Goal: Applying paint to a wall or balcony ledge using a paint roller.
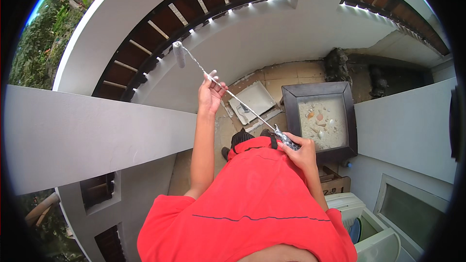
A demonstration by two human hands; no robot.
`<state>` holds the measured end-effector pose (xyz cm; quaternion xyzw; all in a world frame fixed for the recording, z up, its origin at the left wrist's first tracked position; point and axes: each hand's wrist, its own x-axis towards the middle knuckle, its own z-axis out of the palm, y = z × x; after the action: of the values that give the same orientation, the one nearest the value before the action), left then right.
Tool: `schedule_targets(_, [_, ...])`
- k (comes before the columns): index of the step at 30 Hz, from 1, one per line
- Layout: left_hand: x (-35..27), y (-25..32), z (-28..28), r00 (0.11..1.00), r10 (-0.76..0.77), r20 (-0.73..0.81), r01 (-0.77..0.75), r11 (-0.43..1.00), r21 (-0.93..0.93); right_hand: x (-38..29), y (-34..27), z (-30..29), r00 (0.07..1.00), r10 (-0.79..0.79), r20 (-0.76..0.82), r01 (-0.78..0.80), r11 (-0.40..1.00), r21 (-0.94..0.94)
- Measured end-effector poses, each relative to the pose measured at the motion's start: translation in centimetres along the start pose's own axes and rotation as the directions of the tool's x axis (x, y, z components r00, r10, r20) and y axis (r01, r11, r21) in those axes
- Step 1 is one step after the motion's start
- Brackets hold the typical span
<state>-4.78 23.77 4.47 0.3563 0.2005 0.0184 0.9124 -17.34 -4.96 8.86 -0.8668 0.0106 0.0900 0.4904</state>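
Observation:
A long-handled paint roller [251, 111] slants across in front of my red shirt. Its pale roller sleeve [179, 55] is at the upper left, close to the dark slatted opening in the wall. My right hand [301, 153] is closed around the handle, which looks wrapped in silvery material, at waist height. Further up the thin white rod, my left hand [212, 94] holds it between thumb and fingers, with the other fingers loosely curled. White marks show on the left fingertips. Below the rod, on the tiled floor, lies a white rectangular tray [255, 96] with a grey object in it.
A dark-framed display table [347, 116] with shells and sand stands at the right. Curved white wall [247, 40] with slatted openings [178, 14] rises ahead. White ledges lie left [102, 131] and right [407, 127]. A pale plastic container [378, 251] is at lower right.

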Motion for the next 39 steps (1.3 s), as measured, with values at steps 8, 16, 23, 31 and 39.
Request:
schedule_targets(8, [-0.3, -0.4, 0.3, 0.994, 0.070, 0.083, -0.079, 0.991, 0.108, 0.1, 0.5, -0.3, 1.000, 0.014, 0.024, -0.016, 0.999, 0.050])
schedule_targets(16, [0.9, 0.6, -0.3, 0.999, -0.047, 0.013, 0.047, 0.999, 0.028, 0.0, -0.3, -0.4, 0.993, 0.097, 0.063, -0.100, 0.993, 0.057])
schedule_targets(23, [0.1, -0.2, 0.7, 0.981, 0.191, -0.009, -0.174, 0.908, 0.382, -0.1, -0.5, -0.6, 0.998, -0.028, -0.061, 0.020, 0.991, -0.129])
schedule_targets(31, [0.3, -0.1, 0.1, 0.976, 0.170, -0.134, -0.107, 0.917, 0.385, -0.5, -0.7, 0.0, 1.000, -0.028, -0.011, 0.027, 0.996, -0.084])
schedule_targets(39, [-0.1, 1.7, -0.5, 0.984, 0.112, -0.141, -0.063, 0.948, 0.312, -0.7, -1.0, 0.7, 1.000, -0.024, 0.012, 0.024, 0.999, -0.026])
